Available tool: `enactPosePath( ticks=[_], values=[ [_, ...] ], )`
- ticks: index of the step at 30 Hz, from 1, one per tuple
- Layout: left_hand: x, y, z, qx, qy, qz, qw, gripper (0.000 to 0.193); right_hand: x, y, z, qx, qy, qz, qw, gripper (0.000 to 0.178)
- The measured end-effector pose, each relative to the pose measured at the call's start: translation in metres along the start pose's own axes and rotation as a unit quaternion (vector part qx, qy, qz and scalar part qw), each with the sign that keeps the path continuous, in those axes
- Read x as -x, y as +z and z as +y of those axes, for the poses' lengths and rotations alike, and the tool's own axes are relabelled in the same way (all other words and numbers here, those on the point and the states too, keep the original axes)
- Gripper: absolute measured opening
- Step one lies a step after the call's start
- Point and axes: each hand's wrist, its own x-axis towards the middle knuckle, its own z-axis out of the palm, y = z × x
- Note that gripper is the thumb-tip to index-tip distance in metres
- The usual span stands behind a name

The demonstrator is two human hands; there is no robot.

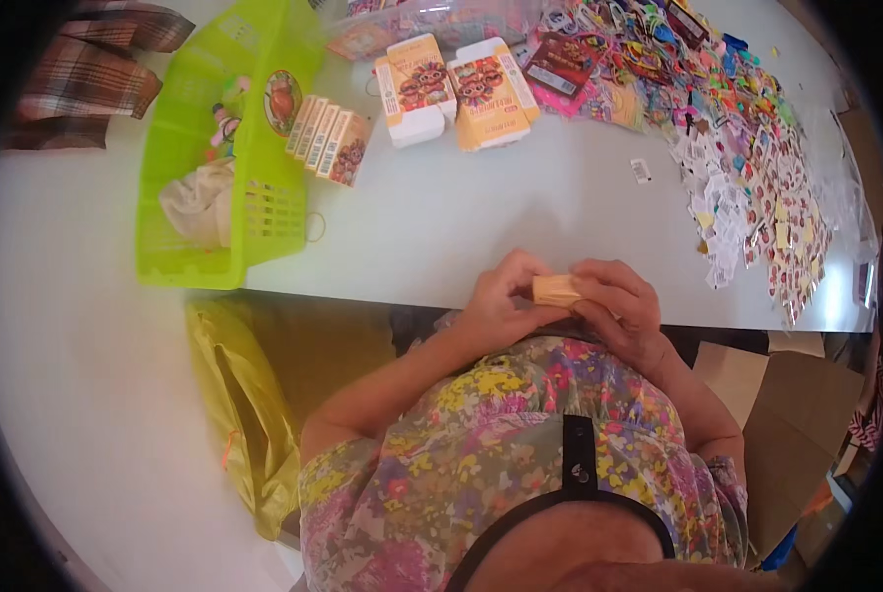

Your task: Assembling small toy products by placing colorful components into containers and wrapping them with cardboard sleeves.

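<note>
Close to the near table edge, a small yellow-orange box (556,290) is held between my two hands. My left hand (501,306) grips its left end, thumb below and fingers above. At the other end, the fingers of my right hand (621,308) are closed around it and cover part of it. Farther off, several small printed boxes (331,144) lean in a row against a lime-green basket (282,158). Two larger orange-and-white cartons (417,91) with printed fronts lie side by side beyond my hands.
Small white labels (720,222) and printed stickers (792,222) spread across the right side. Behind them is a heap of colourful trinkets (649,44). One loose label (641,171) lies apart. A yellow plastic bag (249,414) hangs below left; an open cardboard box (807,414) is below right.
</note>
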Motion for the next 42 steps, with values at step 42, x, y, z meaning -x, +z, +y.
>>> enactPosePath(
  ticks=[42],
  values=[
    [-0.001, -0.149, 0.058, -0.592, 0.182, 0.400, 0.675, 0.081, -0.102, -0.017, 0.078, -0.336, 0.283, 0.268, 0.857, 0.009]
  ],
)
